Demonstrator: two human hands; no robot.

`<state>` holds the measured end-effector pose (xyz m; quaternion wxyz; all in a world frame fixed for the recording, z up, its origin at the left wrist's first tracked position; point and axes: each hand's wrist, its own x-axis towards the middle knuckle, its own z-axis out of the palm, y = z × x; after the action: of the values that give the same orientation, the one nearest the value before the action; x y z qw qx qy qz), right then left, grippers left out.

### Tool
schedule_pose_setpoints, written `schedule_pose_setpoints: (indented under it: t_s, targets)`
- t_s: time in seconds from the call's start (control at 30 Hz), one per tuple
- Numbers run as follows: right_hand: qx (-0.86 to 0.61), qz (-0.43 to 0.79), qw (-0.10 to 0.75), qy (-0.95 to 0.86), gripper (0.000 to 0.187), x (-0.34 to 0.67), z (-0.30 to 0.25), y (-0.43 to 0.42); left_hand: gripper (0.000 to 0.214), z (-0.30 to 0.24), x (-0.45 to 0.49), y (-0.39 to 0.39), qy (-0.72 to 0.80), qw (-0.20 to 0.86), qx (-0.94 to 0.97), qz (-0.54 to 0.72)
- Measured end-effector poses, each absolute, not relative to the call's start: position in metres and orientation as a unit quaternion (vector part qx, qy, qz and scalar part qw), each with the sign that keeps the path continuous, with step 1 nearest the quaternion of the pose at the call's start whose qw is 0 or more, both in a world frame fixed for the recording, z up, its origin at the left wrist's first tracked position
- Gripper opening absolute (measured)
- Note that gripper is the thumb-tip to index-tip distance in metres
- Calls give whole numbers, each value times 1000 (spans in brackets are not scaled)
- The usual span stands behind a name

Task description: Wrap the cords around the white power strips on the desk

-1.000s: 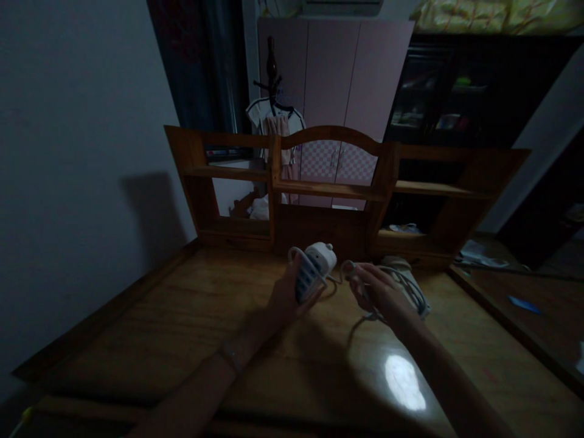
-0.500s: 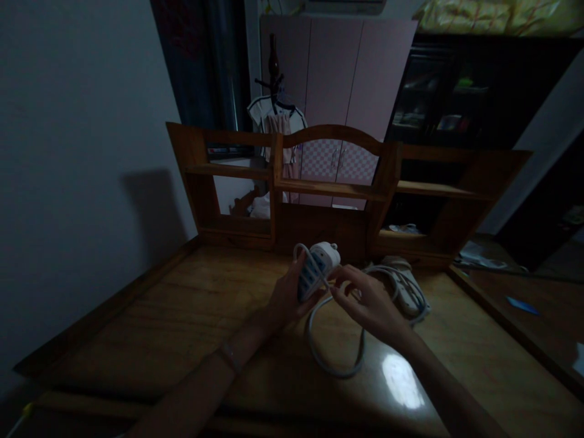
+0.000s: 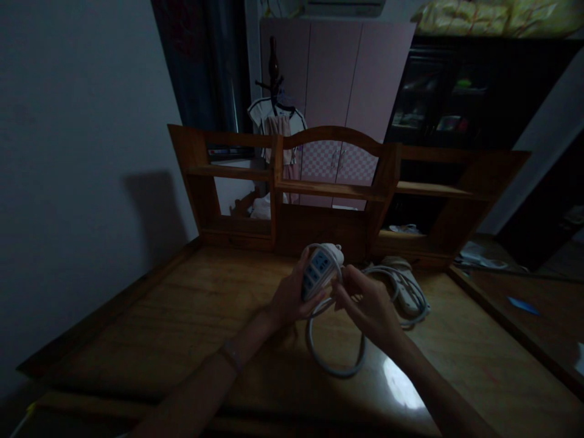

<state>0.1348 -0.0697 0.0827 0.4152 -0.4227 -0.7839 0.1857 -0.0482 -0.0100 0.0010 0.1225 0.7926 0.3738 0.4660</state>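
My left hand (image 3: 292,295) is wrapped round a white power strip (image 3: 319,271) with blue socket faces, holding it tilted above the desk. A grey-white cable (image 3: 337,372) curves around the strip's upper end and loops down onto the desktop. Just right of the strip, my right hand (image 3: 365,298) pinches that cable between thumb and fingers. A second white power strip (image 3: 406,292) lies on the desk beyond my right hand, with coils of cable over it.
The wooden desktop (image 3: 182,322) carries a shelf unit (image 3: 328,192) along its back edge. A wall (image 3: 91,182) stands at the left. On a lower surface to the right lies a blue card (image 3: 522,305). Pink cabinets (image 3: 333,79) and a clothes stand are behind.
The cable has shifted from across the sockets to the strip's right edge, so more of the blue faces shows. My left hand and the strip have moved slightly right.
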Motion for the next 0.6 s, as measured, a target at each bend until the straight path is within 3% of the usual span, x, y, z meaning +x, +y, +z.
schedule_pose_setpoints:
  t_s: [0.4,0.6]
  targets:
    - [-418,421,550,-587,28,142,108,-49,87,4,-45,-13,310,64,856,409]
    - [-370,446,598,-553,31,153,113,-34,93,11,-42,-20,323,128,813,468]
